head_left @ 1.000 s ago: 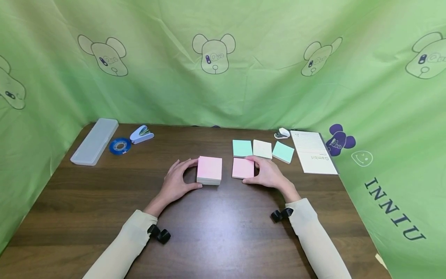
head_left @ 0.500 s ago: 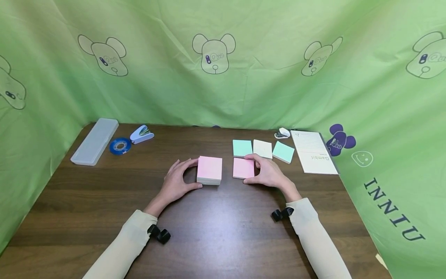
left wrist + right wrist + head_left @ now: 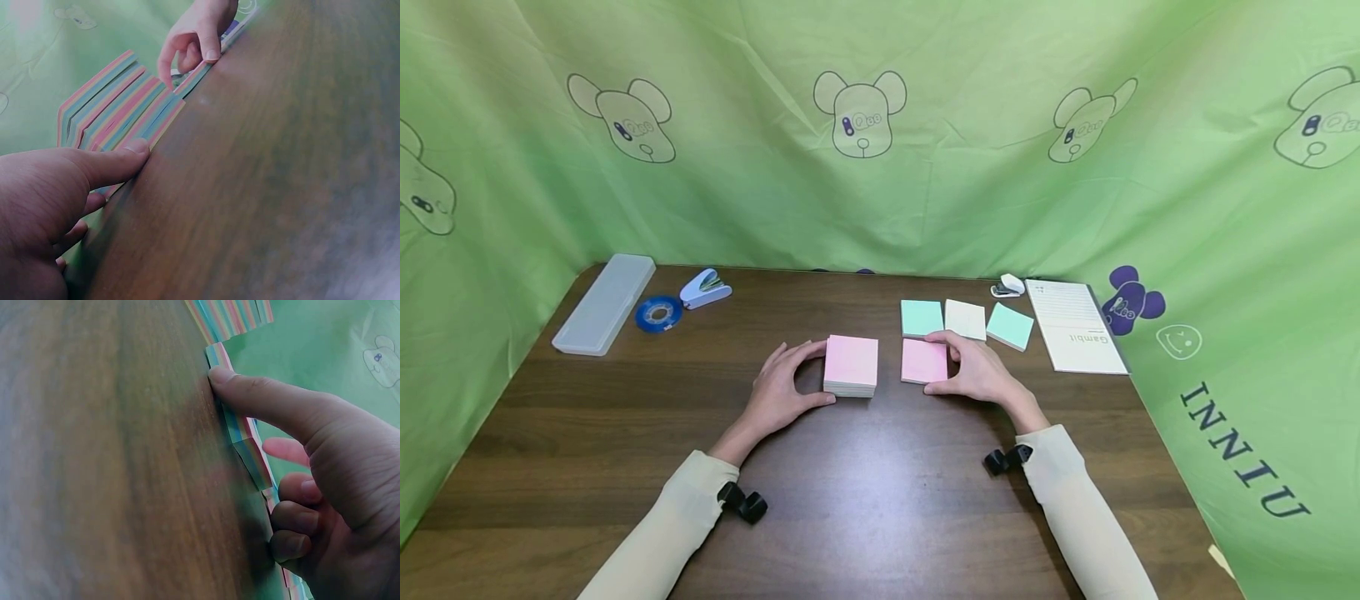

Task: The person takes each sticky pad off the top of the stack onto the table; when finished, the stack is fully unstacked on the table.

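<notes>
Three pads (image 3: 965, 320) behind hands, notebook (image 3: 1075, 337) right, stapler (image 3: 704, 288), tape (image 3: 658, 314) left.

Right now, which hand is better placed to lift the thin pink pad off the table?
The right hand: thumb and fingers already pinch the thin pink pad at its edges. The left hand is busy gripping the thick pink stack.

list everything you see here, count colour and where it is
thick note block: 1, pink top, table centre, left hand grips it
thin note pad: 1, pink, right of block, right hand holds it
small pads: 3, two mint, one cream, behind pink pad
notebook: 1, white, far right
staplers: 2, blue-white far left, white by notebook
tape roll: 1, blue, far left
case: 1, clear, left edge
table: 1, dark wood
left hand: 1
right hand: 1
</notes>
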Demonstrator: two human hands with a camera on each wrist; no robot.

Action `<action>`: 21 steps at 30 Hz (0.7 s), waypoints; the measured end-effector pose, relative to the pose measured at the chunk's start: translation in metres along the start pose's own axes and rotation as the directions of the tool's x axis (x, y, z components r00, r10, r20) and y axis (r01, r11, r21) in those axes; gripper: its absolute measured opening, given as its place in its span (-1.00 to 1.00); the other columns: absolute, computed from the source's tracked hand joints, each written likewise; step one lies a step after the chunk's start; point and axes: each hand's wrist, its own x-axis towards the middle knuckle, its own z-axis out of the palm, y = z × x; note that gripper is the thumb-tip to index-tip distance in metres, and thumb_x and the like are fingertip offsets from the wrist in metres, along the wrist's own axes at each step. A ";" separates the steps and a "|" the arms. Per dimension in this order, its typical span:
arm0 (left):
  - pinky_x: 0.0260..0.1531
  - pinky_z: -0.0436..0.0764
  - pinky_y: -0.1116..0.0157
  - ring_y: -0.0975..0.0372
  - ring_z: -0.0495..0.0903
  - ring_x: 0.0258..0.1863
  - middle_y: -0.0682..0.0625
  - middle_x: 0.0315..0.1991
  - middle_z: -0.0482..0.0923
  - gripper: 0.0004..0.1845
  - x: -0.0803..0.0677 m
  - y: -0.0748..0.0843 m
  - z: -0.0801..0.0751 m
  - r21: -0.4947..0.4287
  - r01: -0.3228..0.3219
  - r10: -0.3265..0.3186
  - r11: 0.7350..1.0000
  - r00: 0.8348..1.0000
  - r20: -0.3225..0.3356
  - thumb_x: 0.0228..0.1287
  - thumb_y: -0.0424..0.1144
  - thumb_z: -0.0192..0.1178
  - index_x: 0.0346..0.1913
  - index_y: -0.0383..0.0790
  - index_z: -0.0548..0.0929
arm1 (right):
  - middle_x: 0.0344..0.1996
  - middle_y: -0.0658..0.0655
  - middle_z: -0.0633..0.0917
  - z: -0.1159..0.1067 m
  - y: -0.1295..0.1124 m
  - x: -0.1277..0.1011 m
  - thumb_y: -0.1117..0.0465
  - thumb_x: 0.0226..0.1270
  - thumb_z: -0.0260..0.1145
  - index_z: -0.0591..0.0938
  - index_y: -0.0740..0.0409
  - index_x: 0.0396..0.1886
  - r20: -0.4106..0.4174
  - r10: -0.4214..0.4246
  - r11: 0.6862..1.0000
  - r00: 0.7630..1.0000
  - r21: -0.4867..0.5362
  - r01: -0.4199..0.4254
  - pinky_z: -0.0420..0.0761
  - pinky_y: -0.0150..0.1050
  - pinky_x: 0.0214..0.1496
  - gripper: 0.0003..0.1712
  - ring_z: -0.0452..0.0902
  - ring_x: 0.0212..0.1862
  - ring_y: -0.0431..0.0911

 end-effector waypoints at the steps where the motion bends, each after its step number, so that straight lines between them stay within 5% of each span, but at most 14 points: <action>1: 0.78 0.02 -0.08 -0.15 0.40 0.63 -0.15 0.43 0.67 -0.01 0.000 0.000 0.000 0.001 0.001 -0.001 1.000 1.000 0.001 0.08 -0.18 0.78 0.59 -0.20 0.54 | -0.38 -0.05 0.36 0.000 0.000 0.000 -0.13 -0.02 0.83 0.64 -0.15 0.44 -0.002 -0.001 1.000 1.000 0.001 0.001 0.27 -0.17 -0.31 -0.03 0.27 -0.33 -0.09; 8: 0.78 0.02 -0.07 -0.15 0.40 0.63 -0.16 0.43 0.67 -0.01 0.000 0.001 0.000 0.000 0.003 -0.003 1.000 1.000 0.003 0.07 -0.18 0.78 0.59 -0.20 0.54 | -0.35 -0.04 0.52 0.000 -0.003 -0.001 -0.12 0.05 0.83 0.65 -0.10 0.44 -0.015 -0.014 0.997 1.000 0.074 0.015 0.41 -0.17 -0.17 -0.06 0.40 -0.25 -0.08; 12: 0.78 0.03 -0.08 -0.16 0.41 0.62 -0.16 0.42 0.68 -0.01 0.000 0.001 0.000 0.003 -0.002 0.002 1.000 1.000 0.001 0.08 -0.18 0.78 0.59 -0.21 0.54 | -0.01 0.01 0.80 0.000 -0.007 -0.001 -0.11 0.09 0.82 0.66 -0.10 0.44 -0.032 -0.021 0.989 0.999 0.144 0.025 0.61 -0.09 0.08 -0.10 0.66 -0.01 -0.06; 16: 0.79 0.02 -0.07 -0.15 0.41 0.62 -0.16 0.41 0.68 -0.01 0.000 0.002 -0.001 -0.001 0.004 -0.004 1.000 1.000 0.002 0.07 -0.18 0.78 0.59 -0.21 0.54 | 0.28 0.02 0.78 0.001 -0.014 0.000 -0.08 0.11 0.82 0.68 -0.11 0.43 -0.050 -0.031 0.977 0.998 0.210 0.041 0.67 0.03 0.23 -0.13 0.74 0.19 0.00; 18: 0.79 0.02 -0.07 -0.15 0.41 0.62 -0.16 0.41 0.69 -0.01 0.000 0.003 -0.002 0.001 0.006 -0.006 1.000 1.000 0.002 0.07 -0.18 0.78 0.59 -0.21 0.54 | 0.27 0.01 0.79 0.001 -0.019 0.000 -0.06 0.11 0.81 0.70 -0.10 0.42 -0.066 -0.041 0.974 0.997 0.222 0.055 0.68 0.02 0.20 -0.15 0.74 0.16 -0.01; 21: 0.79 0.02 -0.07 -0.15 0.41 0.62 -0.16 0.41 0.68 -0.01 0.000 0.003 -0.002 0.003 0.007 -0.007 1.000 1.000 0.002 0.07 -0.18 0.78 0.59 -0.20 0.54 | -0.05 0.03 0.79 0.002 -0.026 0.000 -0.08 0.12 0.80 0.73 -0.07 0.39 -0.090 -0.065 0.975 0.994 0.205 0.082 0.58 -0.14 -0.02 -0.18 0.60 -0.09 -0.09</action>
